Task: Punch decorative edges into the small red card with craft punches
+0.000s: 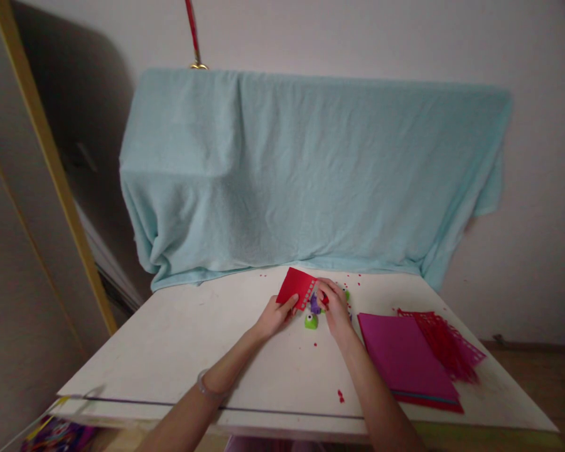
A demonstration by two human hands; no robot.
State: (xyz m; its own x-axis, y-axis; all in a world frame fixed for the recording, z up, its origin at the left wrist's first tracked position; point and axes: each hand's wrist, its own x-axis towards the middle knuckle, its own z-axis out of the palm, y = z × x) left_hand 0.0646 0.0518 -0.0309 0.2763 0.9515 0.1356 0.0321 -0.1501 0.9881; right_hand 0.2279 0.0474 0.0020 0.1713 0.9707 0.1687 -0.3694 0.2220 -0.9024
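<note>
My left hand (275, 316) pinches the near corner of a red paper sheet (295, 286) that has a row of small punched holes along one edge. My right hand (333, 306) is closed over a small purple hole punch (315, 304) set on that punched edge. A green punch (311, 321) lies on the white table (179, 339) just in front of the hands, and another green piece (346, 294) peeks out beyond my right hand.
A stack of magenta and red paper (405, 358) lies at the right, with punched red lattice sheets (445, 342) beside it. Red paper bits (341, 395) dot the table. A light blue cloth (311, 176) covers something at the back. A yellow-edged panel (51, 163) stands left.
</note>
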